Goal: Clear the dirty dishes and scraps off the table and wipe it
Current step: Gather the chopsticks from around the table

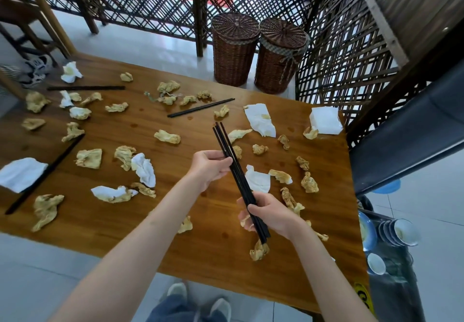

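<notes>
both hands grasp one bundle of black chopsticks above the table — left hand mid-bundle, right hand near its lower end, crumpled napkins scattered below.

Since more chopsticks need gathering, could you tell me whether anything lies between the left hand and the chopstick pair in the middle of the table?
Nothing visible blocks it. The loose chopstick pair lies flat on bare table beyond the left hand; only scattered napkins sit off to the sides. That hand and the right hand, though, both grip the chopstick bundle.
</notes>
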Demonstrator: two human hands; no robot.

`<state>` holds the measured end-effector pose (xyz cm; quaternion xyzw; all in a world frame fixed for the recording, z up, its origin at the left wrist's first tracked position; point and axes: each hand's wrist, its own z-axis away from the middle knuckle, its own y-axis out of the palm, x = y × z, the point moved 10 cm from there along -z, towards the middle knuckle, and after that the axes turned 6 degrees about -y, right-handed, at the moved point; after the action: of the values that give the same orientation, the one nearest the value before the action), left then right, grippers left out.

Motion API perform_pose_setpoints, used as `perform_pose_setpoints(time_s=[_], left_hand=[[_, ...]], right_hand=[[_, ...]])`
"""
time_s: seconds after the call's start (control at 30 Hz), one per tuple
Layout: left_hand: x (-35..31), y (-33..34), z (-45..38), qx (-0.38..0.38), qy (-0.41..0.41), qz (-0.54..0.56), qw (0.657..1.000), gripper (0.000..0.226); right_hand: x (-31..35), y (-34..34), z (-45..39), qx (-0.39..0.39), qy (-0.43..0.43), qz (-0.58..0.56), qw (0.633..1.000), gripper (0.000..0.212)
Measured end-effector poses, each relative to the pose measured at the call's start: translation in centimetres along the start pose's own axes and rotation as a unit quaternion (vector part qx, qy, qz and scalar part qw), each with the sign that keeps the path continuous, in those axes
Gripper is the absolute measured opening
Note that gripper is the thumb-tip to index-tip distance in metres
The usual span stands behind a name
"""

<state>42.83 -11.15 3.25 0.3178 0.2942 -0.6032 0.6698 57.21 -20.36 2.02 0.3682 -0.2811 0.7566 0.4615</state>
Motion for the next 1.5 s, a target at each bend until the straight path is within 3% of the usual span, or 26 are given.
perform_pose_setpoints(time_s=[0.43, 0.73, 0.87, 0.93, 1.03, 1.1, 1.17, 1.37, 1.43, 1.5], left_hand=[[-5.0, -4.0, -7.6, -0.015, 0.002, -0.017, 1.0, 0.021], [-10.4, -5.5, -18.2, 0.061, -0.004, -0.127, 0.99, 0.035], [-12.6, -4.7, -23.1, 0.079, 0.033, -0.228, 0.97, 0.026], [-14.2, -4.7, -25.3, 0.032, 0.106, -0.334, 0.936, 0.018], [-15.9, -4.6, -28.1, -0.083, 0.207, -0.528, 0.819, 0.015], [-15.8, -3.9, -29.7, -0.118, 0.218, -0.628, 0.738, 0.018], [-15.3, -3.1, -30.8, -0.121, 0.218, -0.685, 0.685, 0.019], [-14.0, -1.1, -32.3, -0.134, 0.245, -0.743, 0.608, 0.026], [-13.9, -0.9, -32.7, -0.135, 0.236, -0.736, 0.62, 0.02], [-13.9, -1.1, -33.3, -0.131, 0.213, -0.712, 0.656, 0.012]], right_hand=[[4.9, 0.5, -8.9, -0.028, 0.005, 0.056, 0.998, 0.014], [9.0, 1.1, -17.9, -0.105, 0.012, -0.012, 0.994, 0.016], [8.4, 0.0, -20.7, -0.169, 0.035, -0.069, 0.983, 0.016], [7.9, -1.3, -21.4, -0.205, 0.05, -0.088, 0.974, 0.016], [7.6, -3.0, -22.3, -0.24, 0.056, -0.098, 0.964, 0.015], [7.6, -4.1, -22.9, -0.257, 0.057, -0.093, 0.96, 0.015], [7.6, -4.7, -23.4, -0.266, 0.06, -0.094, 0.957, 0.015], [7.7, -4.7, -24.5, -0.252, 0.057, -0.091, 0.962, 0.014], [7.6, -4.7, -24.6, -0.251, 0.055, -0.086, 0.963, 0.013], [7.4, -4.7, -24.6, -0.252, 0.055, -0.086, 0.962, 0.012]])
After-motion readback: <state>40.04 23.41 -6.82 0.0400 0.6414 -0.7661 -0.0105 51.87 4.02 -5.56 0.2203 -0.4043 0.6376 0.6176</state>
